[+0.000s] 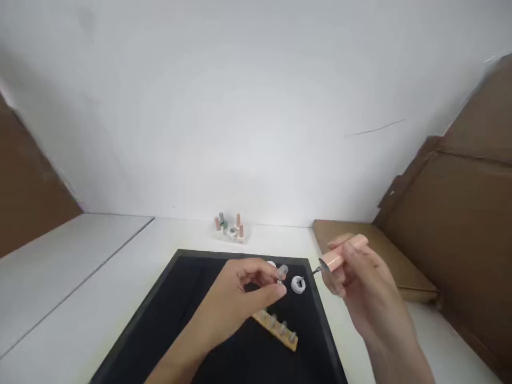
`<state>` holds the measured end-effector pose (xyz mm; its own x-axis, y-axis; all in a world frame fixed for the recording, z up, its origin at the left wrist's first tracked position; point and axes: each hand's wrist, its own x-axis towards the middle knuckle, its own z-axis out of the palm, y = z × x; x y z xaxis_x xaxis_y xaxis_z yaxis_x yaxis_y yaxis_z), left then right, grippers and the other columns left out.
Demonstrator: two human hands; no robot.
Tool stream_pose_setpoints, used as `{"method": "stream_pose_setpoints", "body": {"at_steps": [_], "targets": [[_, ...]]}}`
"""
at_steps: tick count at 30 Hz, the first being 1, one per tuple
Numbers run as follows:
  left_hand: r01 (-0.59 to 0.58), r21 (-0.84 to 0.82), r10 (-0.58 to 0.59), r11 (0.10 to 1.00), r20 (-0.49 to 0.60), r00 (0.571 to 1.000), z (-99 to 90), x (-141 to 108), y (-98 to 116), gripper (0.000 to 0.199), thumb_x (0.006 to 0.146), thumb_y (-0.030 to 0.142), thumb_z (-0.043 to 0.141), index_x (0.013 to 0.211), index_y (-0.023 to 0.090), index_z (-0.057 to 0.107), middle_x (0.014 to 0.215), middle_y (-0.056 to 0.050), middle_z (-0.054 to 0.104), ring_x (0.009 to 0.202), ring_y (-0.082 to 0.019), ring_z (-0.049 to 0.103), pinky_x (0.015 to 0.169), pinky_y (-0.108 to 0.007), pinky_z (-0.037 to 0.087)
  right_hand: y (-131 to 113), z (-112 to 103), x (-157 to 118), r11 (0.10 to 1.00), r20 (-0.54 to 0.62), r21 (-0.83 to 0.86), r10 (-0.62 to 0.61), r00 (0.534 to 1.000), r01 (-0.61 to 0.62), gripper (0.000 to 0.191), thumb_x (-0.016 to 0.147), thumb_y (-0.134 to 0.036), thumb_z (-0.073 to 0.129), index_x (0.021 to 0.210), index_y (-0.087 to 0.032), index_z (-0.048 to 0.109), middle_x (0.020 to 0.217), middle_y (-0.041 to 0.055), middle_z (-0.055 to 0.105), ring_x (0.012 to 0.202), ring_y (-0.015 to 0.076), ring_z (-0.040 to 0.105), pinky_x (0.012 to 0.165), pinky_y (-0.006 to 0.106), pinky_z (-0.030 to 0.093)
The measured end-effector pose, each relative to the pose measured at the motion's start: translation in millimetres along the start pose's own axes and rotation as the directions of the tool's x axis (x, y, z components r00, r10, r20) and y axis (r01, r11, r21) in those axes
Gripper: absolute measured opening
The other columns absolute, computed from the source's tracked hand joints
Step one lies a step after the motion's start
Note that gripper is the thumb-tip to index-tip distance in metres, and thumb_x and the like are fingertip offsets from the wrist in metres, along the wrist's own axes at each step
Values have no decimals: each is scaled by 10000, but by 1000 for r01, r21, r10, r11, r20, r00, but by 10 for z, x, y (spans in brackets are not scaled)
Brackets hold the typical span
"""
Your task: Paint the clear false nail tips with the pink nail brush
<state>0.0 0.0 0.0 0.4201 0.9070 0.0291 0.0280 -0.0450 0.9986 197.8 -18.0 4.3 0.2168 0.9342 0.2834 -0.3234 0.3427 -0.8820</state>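
Note:
My left hand (240, 293) is closed, its thumb and fingers pinching a small clear nail tip (282, 270) on a short metal holder, held above the black mat. In my right hand (362, 274) is a peach-coloured nail polish brush cap (340, 255), gripped lying nearly level. Its thin dark brush points left and down toward a small round white pot (298, 285) near the mat's right edge. Below my left hand lies a wooden strip (276, 326) with several small clear pieces standing along it, partly hidden by that hand.
The black framed mat (160, 330) lies on a white table (88, 266). Behind it a clear holder (230, 237) carries several small pink, peach and green bottles. A flat cardboard box (376, 250) sits at the right, beside a brown cardboard wall (460, 224). A white wall rises at the back.

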Motion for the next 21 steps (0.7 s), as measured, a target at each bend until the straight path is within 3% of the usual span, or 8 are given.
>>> {"method": "stream_pose_setpoints", "body": {"at_steps": [5, 9, 12, 15, 21], "targets": [[-14, 17, 15, 1000, -50, 999, 8, 40, 1, 108, 727, 269, 752, 706, 177, 700, 713, -3, 651, 726, -167, 583, 709, -286, 436, -36, 23, 11, 1000, -23, -15, -4, 1000, 4, 286, 745, -457, 821, 729, -193, 714, 505, -65, 506, 371, 31, 463, 388, 152, 365], [-42, 82, 54, 996, -142, 988, 23, 56, 20, 120, 720, 280, 748, 762, 168, 730, 705, -11, 672, 713, -177, 600, 718, -299, 447, -61, 33, 16, 999, -28, -45, -6, 1000, 5, 324, 706, -459, 846, 634, -178, 701, 540, -49, 542, 361, 31, 486, 379, 158, 383], [-51, 120, 74, 991, -187, 980, 34, 61, 55, 139, 726, 283, 734, 780, 155, 742, 704, -22, 678, 717, -185, 597, 733, -311, 444, -64, 31, 18, 998, -25, -64, -15, 1000, 13, 306, 711, -444, 844, 622, -180, 717, 695, -18, 630, 380, 23, 513, 392, 171, 422], [-59, 147, 90, 987, -211, 973, 40, 57, 95, 153, 732, 290, 721, 783, 147, 742, 713, -34, 685, 726, -195, 598, 737, -321, 441, -68, 38, 22, 997, -15, -78, -24, 1000, 23, 283, 713, -436, 841, 641, -182, 740, 832, 4, 659, 385, 18, 518, 398, 193, 452], [-72, 158, 105, 985, -213, 971, 31, 32, 156, 155, 732, 293, 714, 779, 148, 740, 720, -39, 691, 726, -195, 599, 736, -319, 449, -96, 72, 16, 996, 23, -86, -30, 999, 32, 272, 730, -430, 831, 629, -194, 740, 840, 11, 673, 398, 35, 537, 406, 206, 473]]}}
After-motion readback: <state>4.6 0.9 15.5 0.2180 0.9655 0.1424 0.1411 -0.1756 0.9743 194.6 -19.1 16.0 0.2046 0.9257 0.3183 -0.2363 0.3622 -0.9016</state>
